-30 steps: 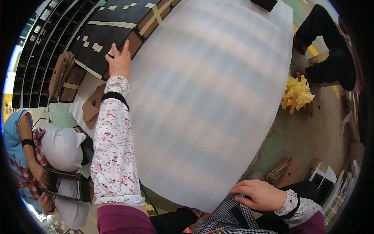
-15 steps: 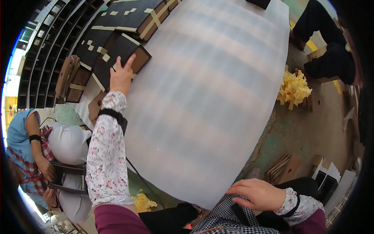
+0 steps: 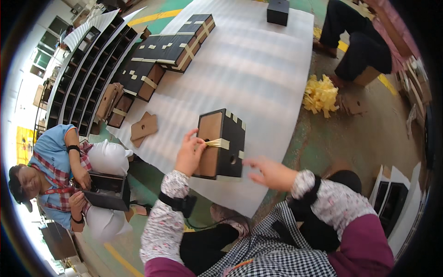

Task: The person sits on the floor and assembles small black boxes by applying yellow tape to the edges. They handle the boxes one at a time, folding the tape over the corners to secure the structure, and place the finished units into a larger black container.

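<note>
A black box (image 3: 234, 127) with a brown board (image 3: 210, 159) set in its left face stands in front of me on the white sheet (image 3: 267, 92). Short cream tape pieces dot its edges, and a round hole shows in its black side. My left hand (image 3: 188, 154) pinches the loose end of a strip of cream tape (image 3: 221, 143), whose other end lies on the black side. To the right of the box, my right hand (image 3: 273, 173) is slightly blurred, its fingers apart and holding nothing. Its fingertips are close to the box's lower right edge.
Taped black boxes (image 3: 168, 48) line the sheet's left side, near loose brown boards (image 3: 144, 128). One black box (image 3: 278, 12) stands at the far end. A co-worker (image 3: 57, 175) at left holds a black box (image 3: 110, 194). Yellow scraps (image 3: 320, 95) lie right, near another seated person (image 3: 355, 41).
The box my left hand touched in the left row now stands before me, and that hand grips its tape. My right hand has risen from my lap to beside the box. The view has shifted.
</note>
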`<state>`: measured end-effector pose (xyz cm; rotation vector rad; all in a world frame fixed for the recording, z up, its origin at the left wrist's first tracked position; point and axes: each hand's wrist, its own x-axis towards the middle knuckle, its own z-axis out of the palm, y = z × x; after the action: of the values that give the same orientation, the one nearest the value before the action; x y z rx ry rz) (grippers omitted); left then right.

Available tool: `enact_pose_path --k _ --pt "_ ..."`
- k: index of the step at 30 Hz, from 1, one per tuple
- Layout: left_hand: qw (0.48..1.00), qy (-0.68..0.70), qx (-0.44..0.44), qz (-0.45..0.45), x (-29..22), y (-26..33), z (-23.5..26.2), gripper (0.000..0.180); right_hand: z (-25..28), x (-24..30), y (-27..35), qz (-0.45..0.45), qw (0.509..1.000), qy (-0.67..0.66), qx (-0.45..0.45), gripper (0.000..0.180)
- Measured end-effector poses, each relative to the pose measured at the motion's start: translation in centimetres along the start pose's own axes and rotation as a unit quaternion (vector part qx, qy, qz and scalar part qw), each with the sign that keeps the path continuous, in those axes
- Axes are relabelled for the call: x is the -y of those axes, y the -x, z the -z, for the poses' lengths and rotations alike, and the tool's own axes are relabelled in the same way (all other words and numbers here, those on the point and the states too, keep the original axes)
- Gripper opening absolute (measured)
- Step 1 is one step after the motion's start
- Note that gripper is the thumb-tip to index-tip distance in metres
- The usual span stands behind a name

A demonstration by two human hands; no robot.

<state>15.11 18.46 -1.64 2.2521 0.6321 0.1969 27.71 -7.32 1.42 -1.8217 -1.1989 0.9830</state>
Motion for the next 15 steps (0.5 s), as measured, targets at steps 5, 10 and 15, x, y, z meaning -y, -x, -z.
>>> enact_pose_path --k 5,10,15 --pt "0.999 0.001 -0.053 0.003 -5.0 6.3 -4.1 0.009 -2.5 -4.6 -2.0 -0.138 0.937 -0.301 -0.114 0.058" --pt "0.993 -0.082 -0.088 0.016 -6.8 10.3 -7.2 0.008 -9.0 -6.5 -2.7 -0.104 0.954 -0.263 -0.104 0.066" --pt "0.984 -0.087 -0.155 0.0 -4.6 13.5 -10.2 0.02 -13.2 -6.8 -1.1 -0.119 0.941 -0.226 -0.223 0.064"
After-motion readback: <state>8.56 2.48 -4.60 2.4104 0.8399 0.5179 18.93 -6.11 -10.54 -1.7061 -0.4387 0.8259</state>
